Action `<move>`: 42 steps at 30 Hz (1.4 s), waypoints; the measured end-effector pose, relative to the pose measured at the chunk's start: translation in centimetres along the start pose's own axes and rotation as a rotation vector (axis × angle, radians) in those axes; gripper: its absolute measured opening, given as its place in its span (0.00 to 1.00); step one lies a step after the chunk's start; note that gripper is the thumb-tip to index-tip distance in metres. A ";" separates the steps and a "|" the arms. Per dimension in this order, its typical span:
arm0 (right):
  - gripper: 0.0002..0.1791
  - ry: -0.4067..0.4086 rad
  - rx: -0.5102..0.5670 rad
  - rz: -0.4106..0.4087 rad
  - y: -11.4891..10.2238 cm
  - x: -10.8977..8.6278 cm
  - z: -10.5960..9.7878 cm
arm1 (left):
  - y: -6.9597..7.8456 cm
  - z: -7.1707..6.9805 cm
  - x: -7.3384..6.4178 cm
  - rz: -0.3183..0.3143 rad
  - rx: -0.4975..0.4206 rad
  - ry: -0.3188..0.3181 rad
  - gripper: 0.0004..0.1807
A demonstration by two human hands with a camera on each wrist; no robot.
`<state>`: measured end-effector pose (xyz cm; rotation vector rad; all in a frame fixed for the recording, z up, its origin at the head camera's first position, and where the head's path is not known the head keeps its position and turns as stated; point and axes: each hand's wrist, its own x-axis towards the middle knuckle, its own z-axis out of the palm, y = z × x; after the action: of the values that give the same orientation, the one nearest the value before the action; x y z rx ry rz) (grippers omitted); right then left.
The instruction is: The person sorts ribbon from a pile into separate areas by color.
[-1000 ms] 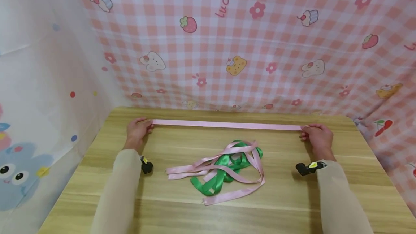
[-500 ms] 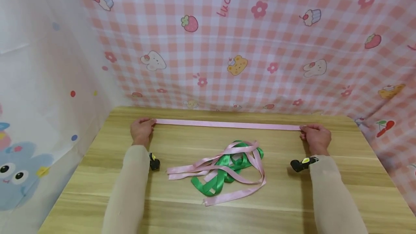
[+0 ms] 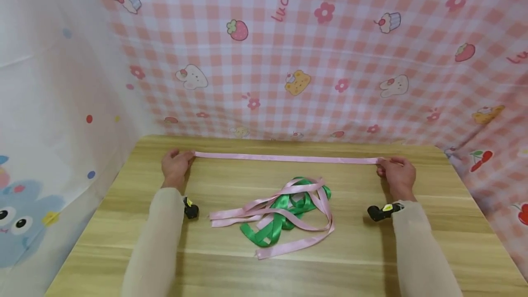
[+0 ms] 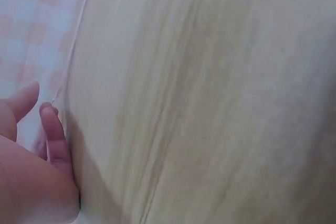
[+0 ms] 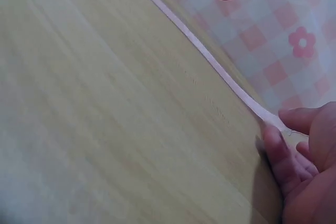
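Observation:
A pink satin ribbon [image 3: 284, 158] is stretched sideways along the back of the wooden table, nearly straight. My left hand [image 3: 176, 167] pinches its left end between thumb and fingers. At the other end, my right hand [image 3: 398, 176] pinches the ribbon; in the right wrist view a short tail of the pink ribbon [image 5: 220, 73] shows past the fingertips. In the left wrist view only a thin edge of it runs up from the left hand [image 4: 39, 166]. Between the forearms lies a loose tangle of pink ribbons [image 3: 294, 243] and a green ribbon [image 3: 277, 222].
The wooden table [image 3: 288, 274] has its back edge close behind the stretched ribbon. Beyond that edge hangs a pink checked cloth [image 3: 264, 58], and a white printed cloth [image 3: 49, 95] hangs at the left. A black wrist camera sits on each sleeve.
My right hand has shifted slightly left, so the hands are a little closer together. The stretched ribbon looks narrower, turned more edge-on. The tangled ribbons lie as before.

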<state>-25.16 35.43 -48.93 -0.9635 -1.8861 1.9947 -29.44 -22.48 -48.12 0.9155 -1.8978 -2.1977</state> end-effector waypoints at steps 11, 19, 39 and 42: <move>0.14 -0.198 -0.580 -0.399 0.3 -4.9 0.9 | 0.7 0.4 -4.1 0.219 0.244 -0.202 0.29; 0.03 -0.630 -0.728 -0.775 -0.7 -10.9 5.8 | -0.9 6.0 -10.3 0.390 0.406 -0.628 0.19; 0.05 -1.002 -0.710 -0.666 0.8 -14.1 9.0 | -5.6 11.8 -16.9 0.350 0.610 -0.983 0.22; 0.02 -1.005 -0.668 -0.644 -0.2 -14.8 8.5 | -5.0 11.4 -17.1 0.308 0.563 -1.015 0.21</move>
<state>-19.13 20.09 -44.68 0.7326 -2.9080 1.5112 -19.58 -3.87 -45.86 -0.6453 -2.8633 -2.1021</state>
